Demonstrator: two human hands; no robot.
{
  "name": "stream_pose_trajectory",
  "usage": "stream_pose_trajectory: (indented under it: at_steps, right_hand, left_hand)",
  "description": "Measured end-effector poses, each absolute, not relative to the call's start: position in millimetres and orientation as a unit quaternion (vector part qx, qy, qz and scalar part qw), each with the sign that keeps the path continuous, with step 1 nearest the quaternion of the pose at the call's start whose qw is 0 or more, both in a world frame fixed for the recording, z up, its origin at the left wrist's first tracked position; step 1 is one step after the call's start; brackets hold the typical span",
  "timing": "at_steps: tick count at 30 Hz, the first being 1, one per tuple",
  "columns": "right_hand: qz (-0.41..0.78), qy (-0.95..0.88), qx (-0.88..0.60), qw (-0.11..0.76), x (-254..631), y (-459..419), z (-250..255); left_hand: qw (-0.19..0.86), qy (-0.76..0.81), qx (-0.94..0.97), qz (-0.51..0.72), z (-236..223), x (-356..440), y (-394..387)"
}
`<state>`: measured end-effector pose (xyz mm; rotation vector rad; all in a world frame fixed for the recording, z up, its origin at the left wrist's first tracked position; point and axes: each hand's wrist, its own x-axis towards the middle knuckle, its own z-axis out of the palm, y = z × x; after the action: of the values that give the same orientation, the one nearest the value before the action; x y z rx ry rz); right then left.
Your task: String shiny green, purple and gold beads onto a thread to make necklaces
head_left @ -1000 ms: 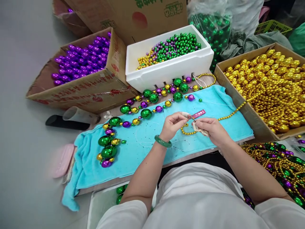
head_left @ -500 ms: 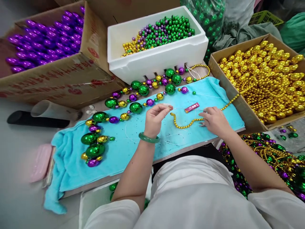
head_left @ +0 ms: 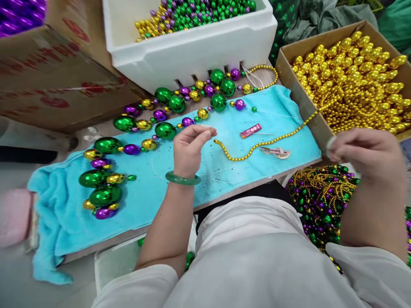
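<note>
Gold bead chain [head_left: 237,159] is lying in a loose curve across the blue towel [head_left: 138,205], its left end sitting just beside the left fingertips and its right end running over the edge of the cardboard box [head_left: 310,105]. From where I'm standing it's looking light and limp, its smooth beads probably slippery, so a pinch close behind the end bead should be steadiest; a hard tug might snap it. The left hand [head_left: 188,149], wearing a green bangle [head_left: 182,178], is pressing thumb and forefinger together; whether they're gripping anything, I can't tell. Over by that box, the right hand [head_left: 372,152] is hanging raised and blurring, fingers bent, its grip unclear. Small snips [head_left: 278,152] are resting nearer than the chain, a pink packet [head_left: 251,131] beyond it, and farther left a multicoloured bead string [head_left: 165,130] is winding.
</note>
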<state>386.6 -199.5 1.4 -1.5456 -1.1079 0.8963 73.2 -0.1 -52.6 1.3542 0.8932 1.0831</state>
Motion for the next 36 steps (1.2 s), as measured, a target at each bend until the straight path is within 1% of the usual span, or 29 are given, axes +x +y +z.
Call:
stream_pose_trajectory:
  at_steps: [1, 2, 4, 5, 6, 8, 10, 12, 14, 16, 17, 18, 19, 20, 21, 22, 24, 26, 31, 33, 36]
  right_hand:
    - [0.406, -0.436, -0.663, 0.453, 401, -218, 2]
    - [0.452, -0.416, -0.691, 0.381, 413, -235, -2]
    - [0.500, -0.369, -0.740, 0.257, 423, -258, -25]
    - [0.509, -0.353, -0.755, 0.215, 421, -264, -42]
    - [0.502, -0.338, -0.772, 0.196, 415, -266, -61]
    - [0.445, -0.313, -0.820, 0.177, 396, -262, -99]
    - [0.414, -0.309, -0.840, 0.166, 377, -252, -126]
    - [0.398, -0.319, -0.847, 0.149, 361, -242, -133]
    - [0.395, -0.349, -0.839, 0.139, 348, -233, -120]
    - [0.392, -0.400, -0.809, 0.180, 337, -219, -95]
    - [0.378, -0.432, -0.779, 0.252, 330, -210, -81]
    - [0.359, -0.443, -0.744, 0.350, 322, -197, -69]
    - [0.355, -0.441, -0.696, 0.443, 312, -183, -58]
    - [0.366, -0.439, -0.642, 0.511, 300, -167, -50]
    - [0.390, -0.438, -0.588, 0.557, 287, -150, -45]
    - [0.424, -0.442, -0.538, 0.579, 273, -134, -43]
    - [0.480, -0.451, -0.470, 0.587, 247, -105, -43]
    - [0.509, -0.453, -0.450, 0.577, 227, -86, -47]
    - [0.491, -0.445, -0.486, 0.570, 214, -76, -53]
    - [0.473, -0.438, -0.509, 0.570, 220, -79, -56]
    - [0.459, -0.405, -0.526, 0.591, 232, -85, -61]
  left_hand:
    - [0.561, 0.380, 0.571, 0.463, -53, 73, 0]
    - [0.563, 0.378, 0.567, 0.468, -54, 73, 1]
    - [0.573, 0.360, 0.561, 0.476, -56, 74, 3]
    - [0.578, 0.347, 0.560, 0.482, -57, 75, 3]
    - [0.580, 0.333, 0.560, 0.488, -59, 77, 4]
    - [0.582, 0.318, 0.560, 0.497, -60, 80, 5]
    - [0.574, 0.323, 0.565, 0.497, -60, 83, 5]
    - [0.564, 0.330, 0.578, 0.489, -57, 85, 3]
    - [0.549, 0.326, 0.603, 0.478, -52, 85, -1]
    - [0.525, 0.321, 0.639, 0.461, -45, 84, -6]
    - [0.510, 0.319, 0.661, 0.449, -42, 84, -9]
    - [0.497, 0.316, 0.682, 0.434, -39, 85, -12]
    - [0.486, 0.310, 0.702, 0.418, -36, 85, -15]
    - [0.478, 0.301, 0.719, 0.403, -34, 87, -18]
    - [0.474, 0.291, 0.733, 0.391, -32, 88, -20]
    - [0.470, 0.282, 0.743, 0.383, -30, 88, -23]
    - [0.461, 0.276, 0.752, 0.382, -28, 88, -25]
    - [0.453, 0.286, 0.748, 0.392, -29, 84, -26]
    - [0.424, 0.352, 0.741, 0.384, -36, 55, -21]
    - [0.371, 0.408, 0.755, 0.354, -40, 34, -13]
    - [0.248, 0.504, 0.782, 0.271, -49, -11, 3]
